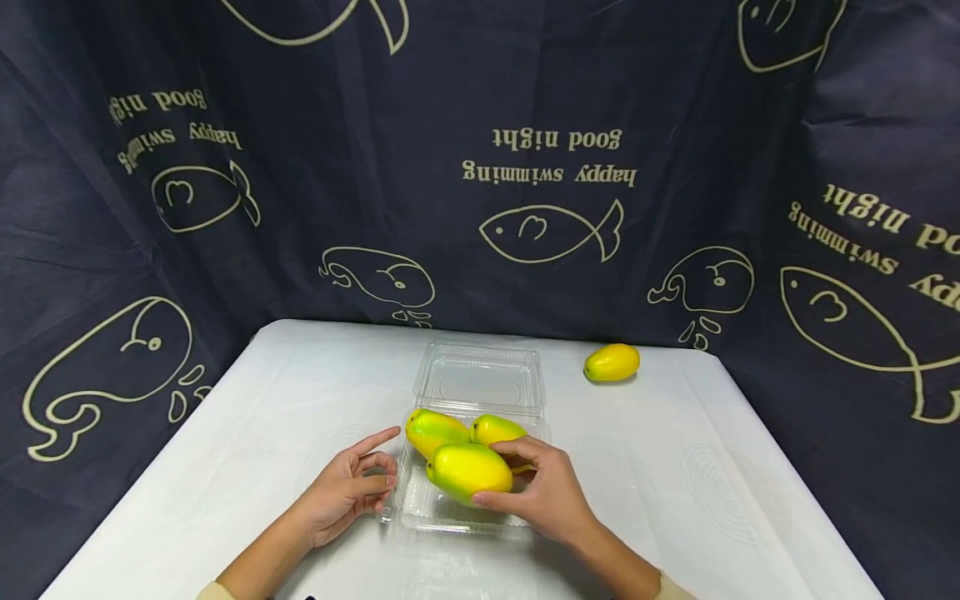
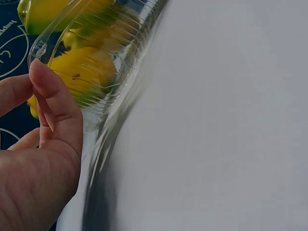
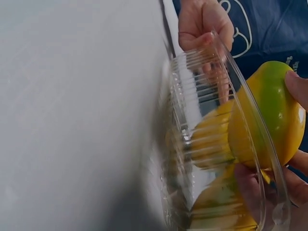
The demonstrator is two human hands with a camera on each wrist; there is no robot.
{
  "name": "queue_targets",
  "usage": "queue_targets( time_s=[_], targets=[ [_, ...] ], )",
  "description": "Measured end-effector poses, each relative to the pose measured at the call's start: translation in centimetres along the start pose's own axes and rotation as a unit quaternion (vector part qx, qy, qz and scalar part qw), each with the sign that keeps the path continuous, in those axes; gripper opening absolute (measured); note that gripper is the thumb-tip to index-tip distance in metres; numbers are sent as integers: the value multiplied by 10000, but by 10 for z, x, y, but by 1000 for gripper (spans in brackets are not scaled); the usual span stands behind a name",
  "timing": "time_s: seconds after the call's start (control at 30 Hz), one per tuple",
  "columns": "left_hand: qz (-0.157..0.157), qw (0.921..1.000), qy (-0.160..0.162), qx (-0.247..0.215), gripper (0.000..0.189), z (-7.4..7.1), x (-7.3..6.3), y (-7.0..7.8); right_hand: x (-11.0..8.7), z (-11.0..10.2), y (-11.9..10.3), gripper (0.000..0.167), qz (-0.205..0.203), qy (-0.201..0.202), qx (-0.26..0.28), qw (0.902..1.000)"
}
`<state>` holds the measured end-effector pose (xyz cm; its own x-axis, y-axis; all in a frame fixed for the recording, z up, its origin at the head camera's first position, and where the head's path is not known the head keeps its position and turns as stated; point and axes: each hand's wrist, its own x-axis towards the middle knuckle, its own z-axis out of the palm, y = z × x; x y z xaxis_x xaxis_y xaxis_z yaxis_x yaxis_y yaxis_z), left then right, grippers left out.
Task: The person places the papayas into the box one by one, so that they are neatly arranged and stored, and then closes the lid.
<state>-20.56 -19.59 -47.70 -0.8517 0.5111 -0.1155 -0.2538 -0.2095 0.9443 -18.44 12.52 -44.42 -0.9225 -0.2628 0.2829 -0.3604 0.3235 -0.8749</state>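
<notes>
A clear plastic clamshell box [image 1: 429, 510] lies opened on the table, its lid [image 1: 480, 371] folded back away from me. My right hand [image 1: 546, 492] grips a yellow-green mango [image 1: 471, 471] over the front of the box, thumb below and fingers behind. Two more mangoes, one at the left [image 1: 435, 429] and one farther right [image 1: 497, 428], sit in the base. My left hand [image 1: 351, 490] pinches the box's left front corner; in the left wrist view its thumb [image 2: 45, 79] lies against the rim. The right wrist view shows the held mango [image 3: 276, 110] partly above the rim.
A single mango [image 1: 612, 362] lies on the white-covered table [image 1: 247, 433] toward the back right. Dark blue cloth [image 1: 555, 292] with fish and whale drawings hangs behind the table and at both sides.
</notes>
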Motion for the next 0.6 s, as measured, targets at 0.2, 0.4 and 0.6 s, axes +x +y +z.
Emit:
queue_targets(
  time_s=[0.2,0.4,0.6],
  targets=[
    [7,10000,-9,1,86,-1,0,0,1,5,-1,55,16,10,-66,10000],
    [-6,10000,16,16,85,-1,0,-1,3,8,-2,55,95,-13,-69,9999],
    [-11,10000,38,15,86,-1,0,-1,4,10,-3,57,151,-129,-179,9996]
  ],
)
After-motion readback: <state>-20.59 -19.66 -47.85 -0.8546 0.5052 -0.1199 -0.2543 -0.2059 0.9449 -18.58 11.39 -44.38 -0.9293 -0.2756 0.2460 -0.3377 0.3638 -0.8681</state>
